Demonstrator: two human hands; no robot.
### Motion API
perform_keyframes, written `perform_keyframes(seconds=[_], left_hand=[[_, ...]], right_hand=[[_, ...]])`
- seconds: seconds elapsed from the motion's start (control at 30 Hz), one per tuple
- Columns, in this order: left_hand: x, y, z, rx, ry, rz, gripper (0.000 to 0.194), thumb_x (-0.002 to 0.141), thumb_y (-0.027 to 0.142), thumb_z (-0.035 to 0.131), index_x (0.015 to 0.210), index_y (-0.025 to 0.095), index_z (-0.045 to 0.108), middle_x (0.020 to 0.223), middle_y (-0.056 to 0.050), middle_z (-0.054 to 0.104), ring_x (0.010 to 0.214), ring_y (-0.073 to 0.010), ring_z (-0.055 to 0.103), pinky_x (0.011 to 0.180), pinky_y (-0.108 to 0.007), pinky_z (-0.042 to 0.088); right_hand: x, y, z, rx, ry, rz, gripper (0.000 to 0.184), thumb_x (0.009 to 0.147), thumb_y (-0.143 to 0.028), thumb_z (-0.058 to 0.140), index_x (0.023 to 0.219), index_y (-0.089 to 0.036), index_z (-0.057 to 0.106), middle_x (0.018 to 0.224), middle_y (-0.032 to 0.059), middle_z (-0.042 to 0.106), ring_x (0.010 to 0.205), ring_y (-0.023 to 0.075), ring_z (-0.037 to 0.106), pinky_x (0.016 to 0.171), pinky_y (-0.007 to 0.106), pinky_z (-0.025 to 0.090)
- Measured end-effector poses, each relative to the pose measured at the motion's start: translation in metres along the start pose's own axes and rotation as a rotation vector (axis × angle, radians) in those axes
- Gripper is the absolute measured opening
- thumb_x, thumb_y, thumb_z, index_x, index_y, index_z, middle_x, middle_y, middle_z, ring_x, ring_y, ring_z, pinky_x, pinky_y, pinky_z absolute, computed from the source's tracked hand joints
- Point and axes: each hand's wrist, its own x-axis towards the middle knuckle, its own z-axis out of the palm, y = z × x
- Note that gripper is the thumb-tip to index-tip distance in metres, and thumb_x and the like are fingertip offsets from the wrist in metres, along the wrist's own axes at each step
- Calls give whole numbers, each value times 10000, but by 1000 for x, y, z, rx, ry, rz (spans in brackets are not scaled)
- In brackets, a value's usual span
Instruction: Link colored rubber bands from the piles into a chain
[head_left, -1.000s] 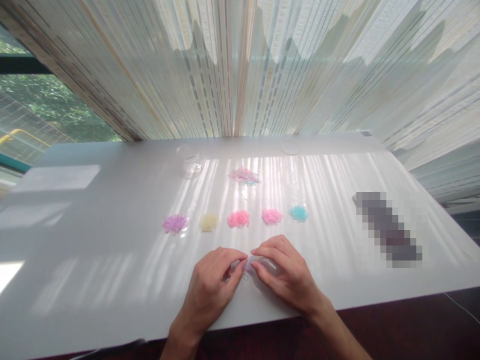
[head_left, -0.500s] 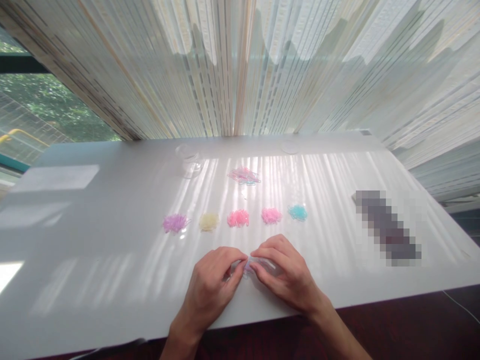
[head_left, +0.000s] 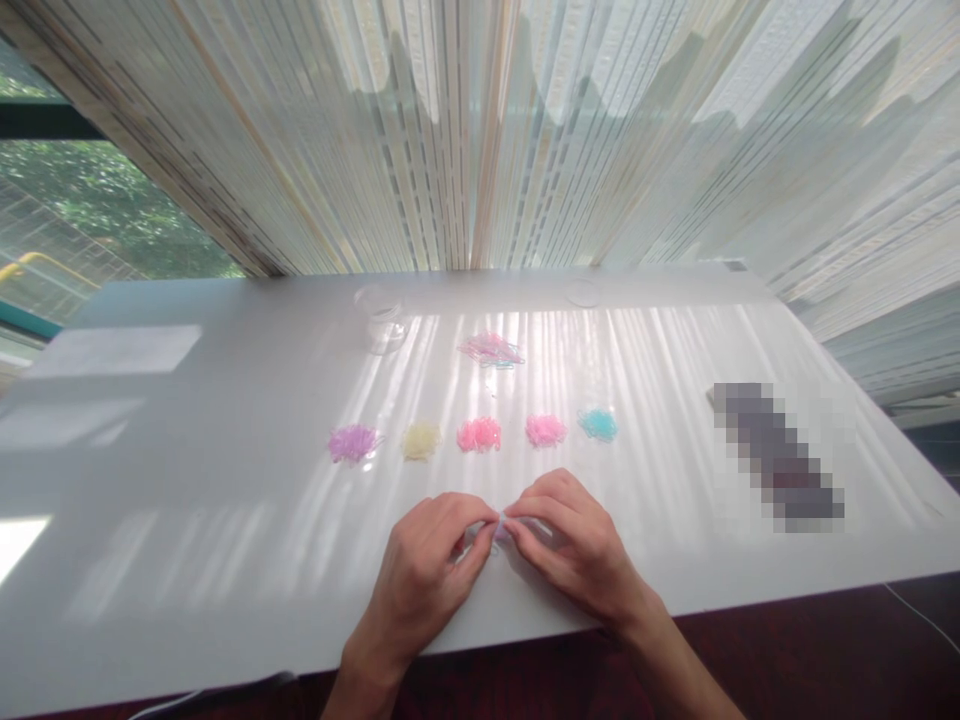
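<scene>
- Left hand, right hand: fingertips pinching small translucent lilac piece between them, near front edge of table.
- Beyond: coral-pink pile, middle of five-pile row.

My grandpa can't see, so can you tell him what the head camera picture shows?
A person's left hand and right hand are close together over a white table, in a fingertip grip on a small pale-purple thing. Beyond them lie five piles in a row: purple, yellow, coral, pink, blue; farther back, a mixed pile and a clear jar.
</scene>
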Motion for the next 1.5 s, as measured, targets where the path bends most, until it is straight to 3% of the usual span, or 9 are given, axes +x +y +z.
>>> perform_keyframes(seconds=[0.7, 1.5], left_hand=[[0, 0, 0, 25, 14, -29, 71, 978, 154, 627, 951, 218, 636, 783, 20, 667, 613, -133, 532, 633, -273, 446], [-2, -1, 0, 23, 26, -63, 56, 994, 196, 617, 968, 211, 664, 814, 0, 701, 620, -127, 556, 645, -273, 480]], right_hand=[[1, -1, 0, -23, 43, -11, 105, 936, -112, 667, 966, -211, 684, 837, 31, 684, 789, 180, 614, 716, 324, 531], [3, -3, -1, -24, 41, -6, 138, 964, -111, 617, 973, -229, 688, 833, 28, 690, 779, 183, 619, 705, 338, 543]])
